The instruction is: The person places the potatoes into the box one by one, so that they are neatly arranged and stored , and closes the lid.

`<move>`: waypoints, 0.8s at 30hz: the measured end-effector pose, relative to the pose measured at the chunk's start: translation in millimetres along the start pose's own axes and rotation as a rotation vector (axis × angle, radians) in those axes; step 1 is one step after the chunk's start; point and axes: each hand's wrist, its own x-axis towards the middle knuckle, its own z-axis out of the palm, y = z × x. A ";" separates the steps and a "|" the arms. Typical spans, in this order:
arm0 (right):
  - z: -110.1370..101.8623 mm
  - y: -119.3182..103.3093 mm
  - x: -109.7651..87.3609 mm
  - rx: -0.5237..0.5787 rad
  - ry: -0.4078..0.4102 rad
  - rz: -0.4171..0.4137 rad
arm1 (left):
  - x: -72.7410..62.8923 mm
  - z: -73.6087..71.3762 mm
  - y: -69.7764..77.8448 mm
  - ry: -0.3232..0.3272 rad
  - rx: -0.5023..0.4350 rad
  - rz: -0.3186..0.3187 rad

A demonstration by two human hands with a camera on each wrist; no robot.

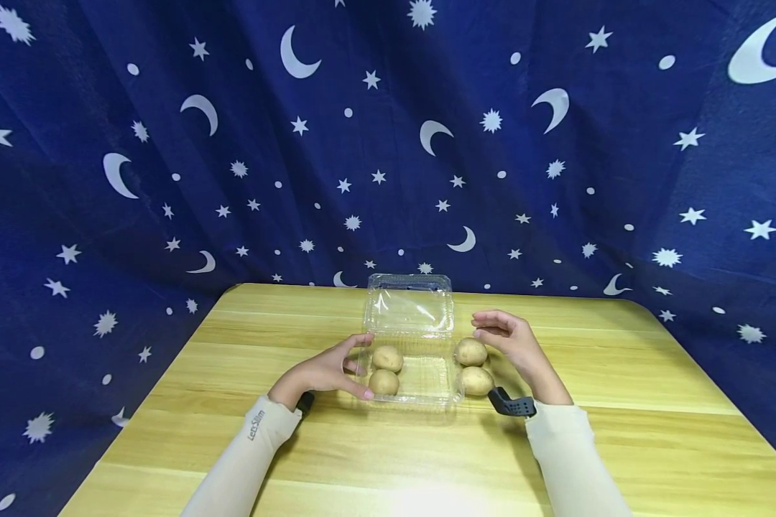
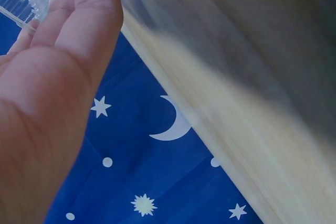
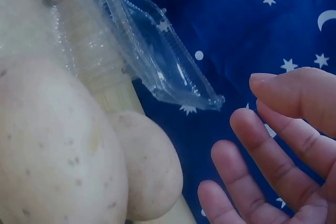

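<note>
A clear plastic clamshell container [image 1: 427, 398] lies on the table with its lid [image 1: 409, 305] raised at the back. Two potatoes, one behind [image 1: 387, 357] and one in front [image 1: 384, 383], sit in its left half. Two more potatoes, a rear one [image 1: 470, 352] and a front one [image 1: 476, 381], lie just outside its right edge. My left hand [image 1: 330, 368] holds the container's left end, thumb at the front corner and forefinger towards the back. Loosely bent and holding nothing, the fingers of my right hand [image 1: 514, 345] hover beside the rear right potato, apart from it in the right wrist view.
The light wooden tabletop [image 1: 621, 380] extends to both sides and towards me. Behind it hangs a dark blue cloth [image 1: 388, 143] with white moons and stars. A black wrist strap [image 1: 511, 403] is near the front right potato in the head view.
</note>
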 end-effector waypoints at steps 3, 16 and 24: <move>-1.8 3.2 0.0 0.012 -0.002 0.015 | -0.2 -0.2 0.5 0.000 0.000 0.003; -4.9 18.9 -1.4 -0.006 -0.012 0.115 | -1.0 -0.2 2.1 -0.001 -0.002 -0.004; -6.6 26.9 -3.3 -0.024 -0.063 0.143 | -1.1 0.0 1.8 -0.005 -0.010 -0.003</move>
